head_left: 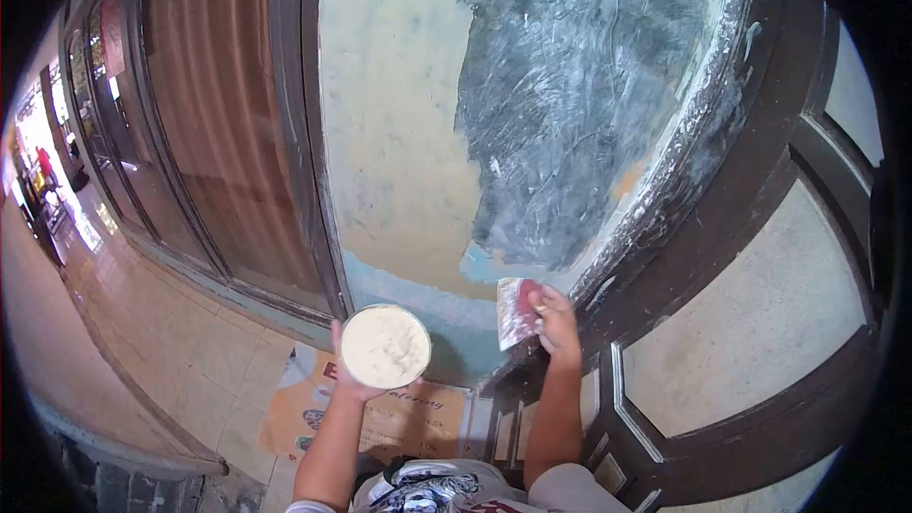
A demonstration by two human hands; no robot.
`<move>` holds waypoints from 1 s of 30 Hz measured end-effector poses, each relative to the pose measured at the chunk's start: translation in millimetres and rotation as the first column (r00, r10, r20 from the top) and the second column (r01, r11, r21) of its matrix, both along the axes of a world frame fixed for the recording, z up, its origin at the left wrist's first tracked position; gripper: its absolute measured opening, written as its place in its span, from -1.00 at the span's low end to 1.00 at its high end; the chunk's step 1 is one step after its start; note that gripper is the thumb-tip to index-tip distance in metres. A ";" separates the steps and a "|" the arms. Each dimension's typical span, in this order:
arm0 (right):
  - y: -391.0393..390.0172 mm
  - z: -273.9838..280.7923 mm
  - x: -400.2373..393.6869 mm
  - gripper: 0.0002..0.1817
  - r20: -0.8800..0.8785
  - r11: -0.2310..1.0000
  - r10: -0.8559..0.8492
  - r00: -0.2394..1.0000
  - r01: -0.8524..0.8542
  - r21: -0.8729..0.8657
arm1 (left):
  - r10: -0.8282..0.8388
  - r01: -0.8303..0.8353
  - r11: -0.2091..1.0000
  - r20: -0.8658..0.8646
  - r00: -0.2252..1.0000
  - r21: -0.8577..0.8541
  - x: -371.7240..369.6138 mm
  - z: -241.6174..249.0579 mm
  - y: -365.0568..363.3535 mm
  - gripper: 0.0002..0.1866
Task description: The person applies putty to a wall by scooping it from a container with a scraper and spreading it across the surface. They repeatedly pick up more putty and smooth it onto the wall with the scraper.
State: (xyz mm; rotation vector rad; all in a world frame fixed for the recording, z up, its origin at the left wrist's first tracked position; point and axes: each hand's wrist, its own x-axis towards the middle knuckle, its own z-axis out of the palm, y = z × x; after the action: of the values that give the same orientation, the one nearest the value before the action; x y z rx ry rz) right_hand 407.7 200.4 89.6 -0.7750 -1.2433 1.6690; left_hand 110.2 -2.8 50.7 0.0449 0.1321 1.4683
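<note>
Putty tub (pixel 385 346) sits in your left hand (pixel 350 382), fingers wrapped under it, held low before wall (pixel 399 133). Cardboard (pixel 380 418) lies on floor beneath. Right hand (pixel 556 315) grips scraper (pixel 515 312), blade against lower edge of grey patch (pixel 570 104). Risk: tub tilts, putty drops on cardboard; too steep blade can gouge fresh layer near door frame (pixel 722 190).
</note>
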 end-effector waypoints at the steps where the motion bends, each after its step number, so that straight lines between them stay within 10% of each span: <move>1: 2.4 -2.1 -12.5 -0.60 -0.087 0.989 0.146 0.985 -0.147 -0.014 | -0.049 0.049 0.998 -0.007 0.999 0.040 5.7 -1.1 9.6 0.20; 11: -13.2 -6.8 -77.8 -0.71 -0.007 0.916 0.375 0.927 -0.372 -0.152 | -0.313 0.335 0.873 -0.119 0.942 0.355 -0.4 21.4 43.0 0.14; 20: -39.7 -67.6 -80.2 -0.54 0.120 0.920 -0.391 0.913 0.392 0.017 | -0.245 0.242 0.916 -0.032 0.969 0.320 -33.8 7.0 8.9 0.12; 28: -97.6 -28.5 -108.6 -0.66 0.073 0.919 -0.371 0.926 0.355 0.171 | -0.126 0.139 0.970 -0.074 0.989 0.202 -47.6 0.3 -0.7 0.13; 30: -110.3 -32.2 -118.4 -0.79 0.251 0.813 -0.471 0.846 0.305 0.497 | -0.129 0.148 0.960 -0.093 0.987 0.237 -50.3 -0.3 -2.2 0.13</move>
State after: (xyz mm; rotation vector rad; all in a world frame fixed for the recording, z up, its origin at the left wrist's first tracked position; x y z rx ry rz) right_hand 289.4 90.1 57.4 -1.0025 -1.5192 0.8731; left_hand 59.8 -5.1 50.3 0.3051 0.0095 1.3357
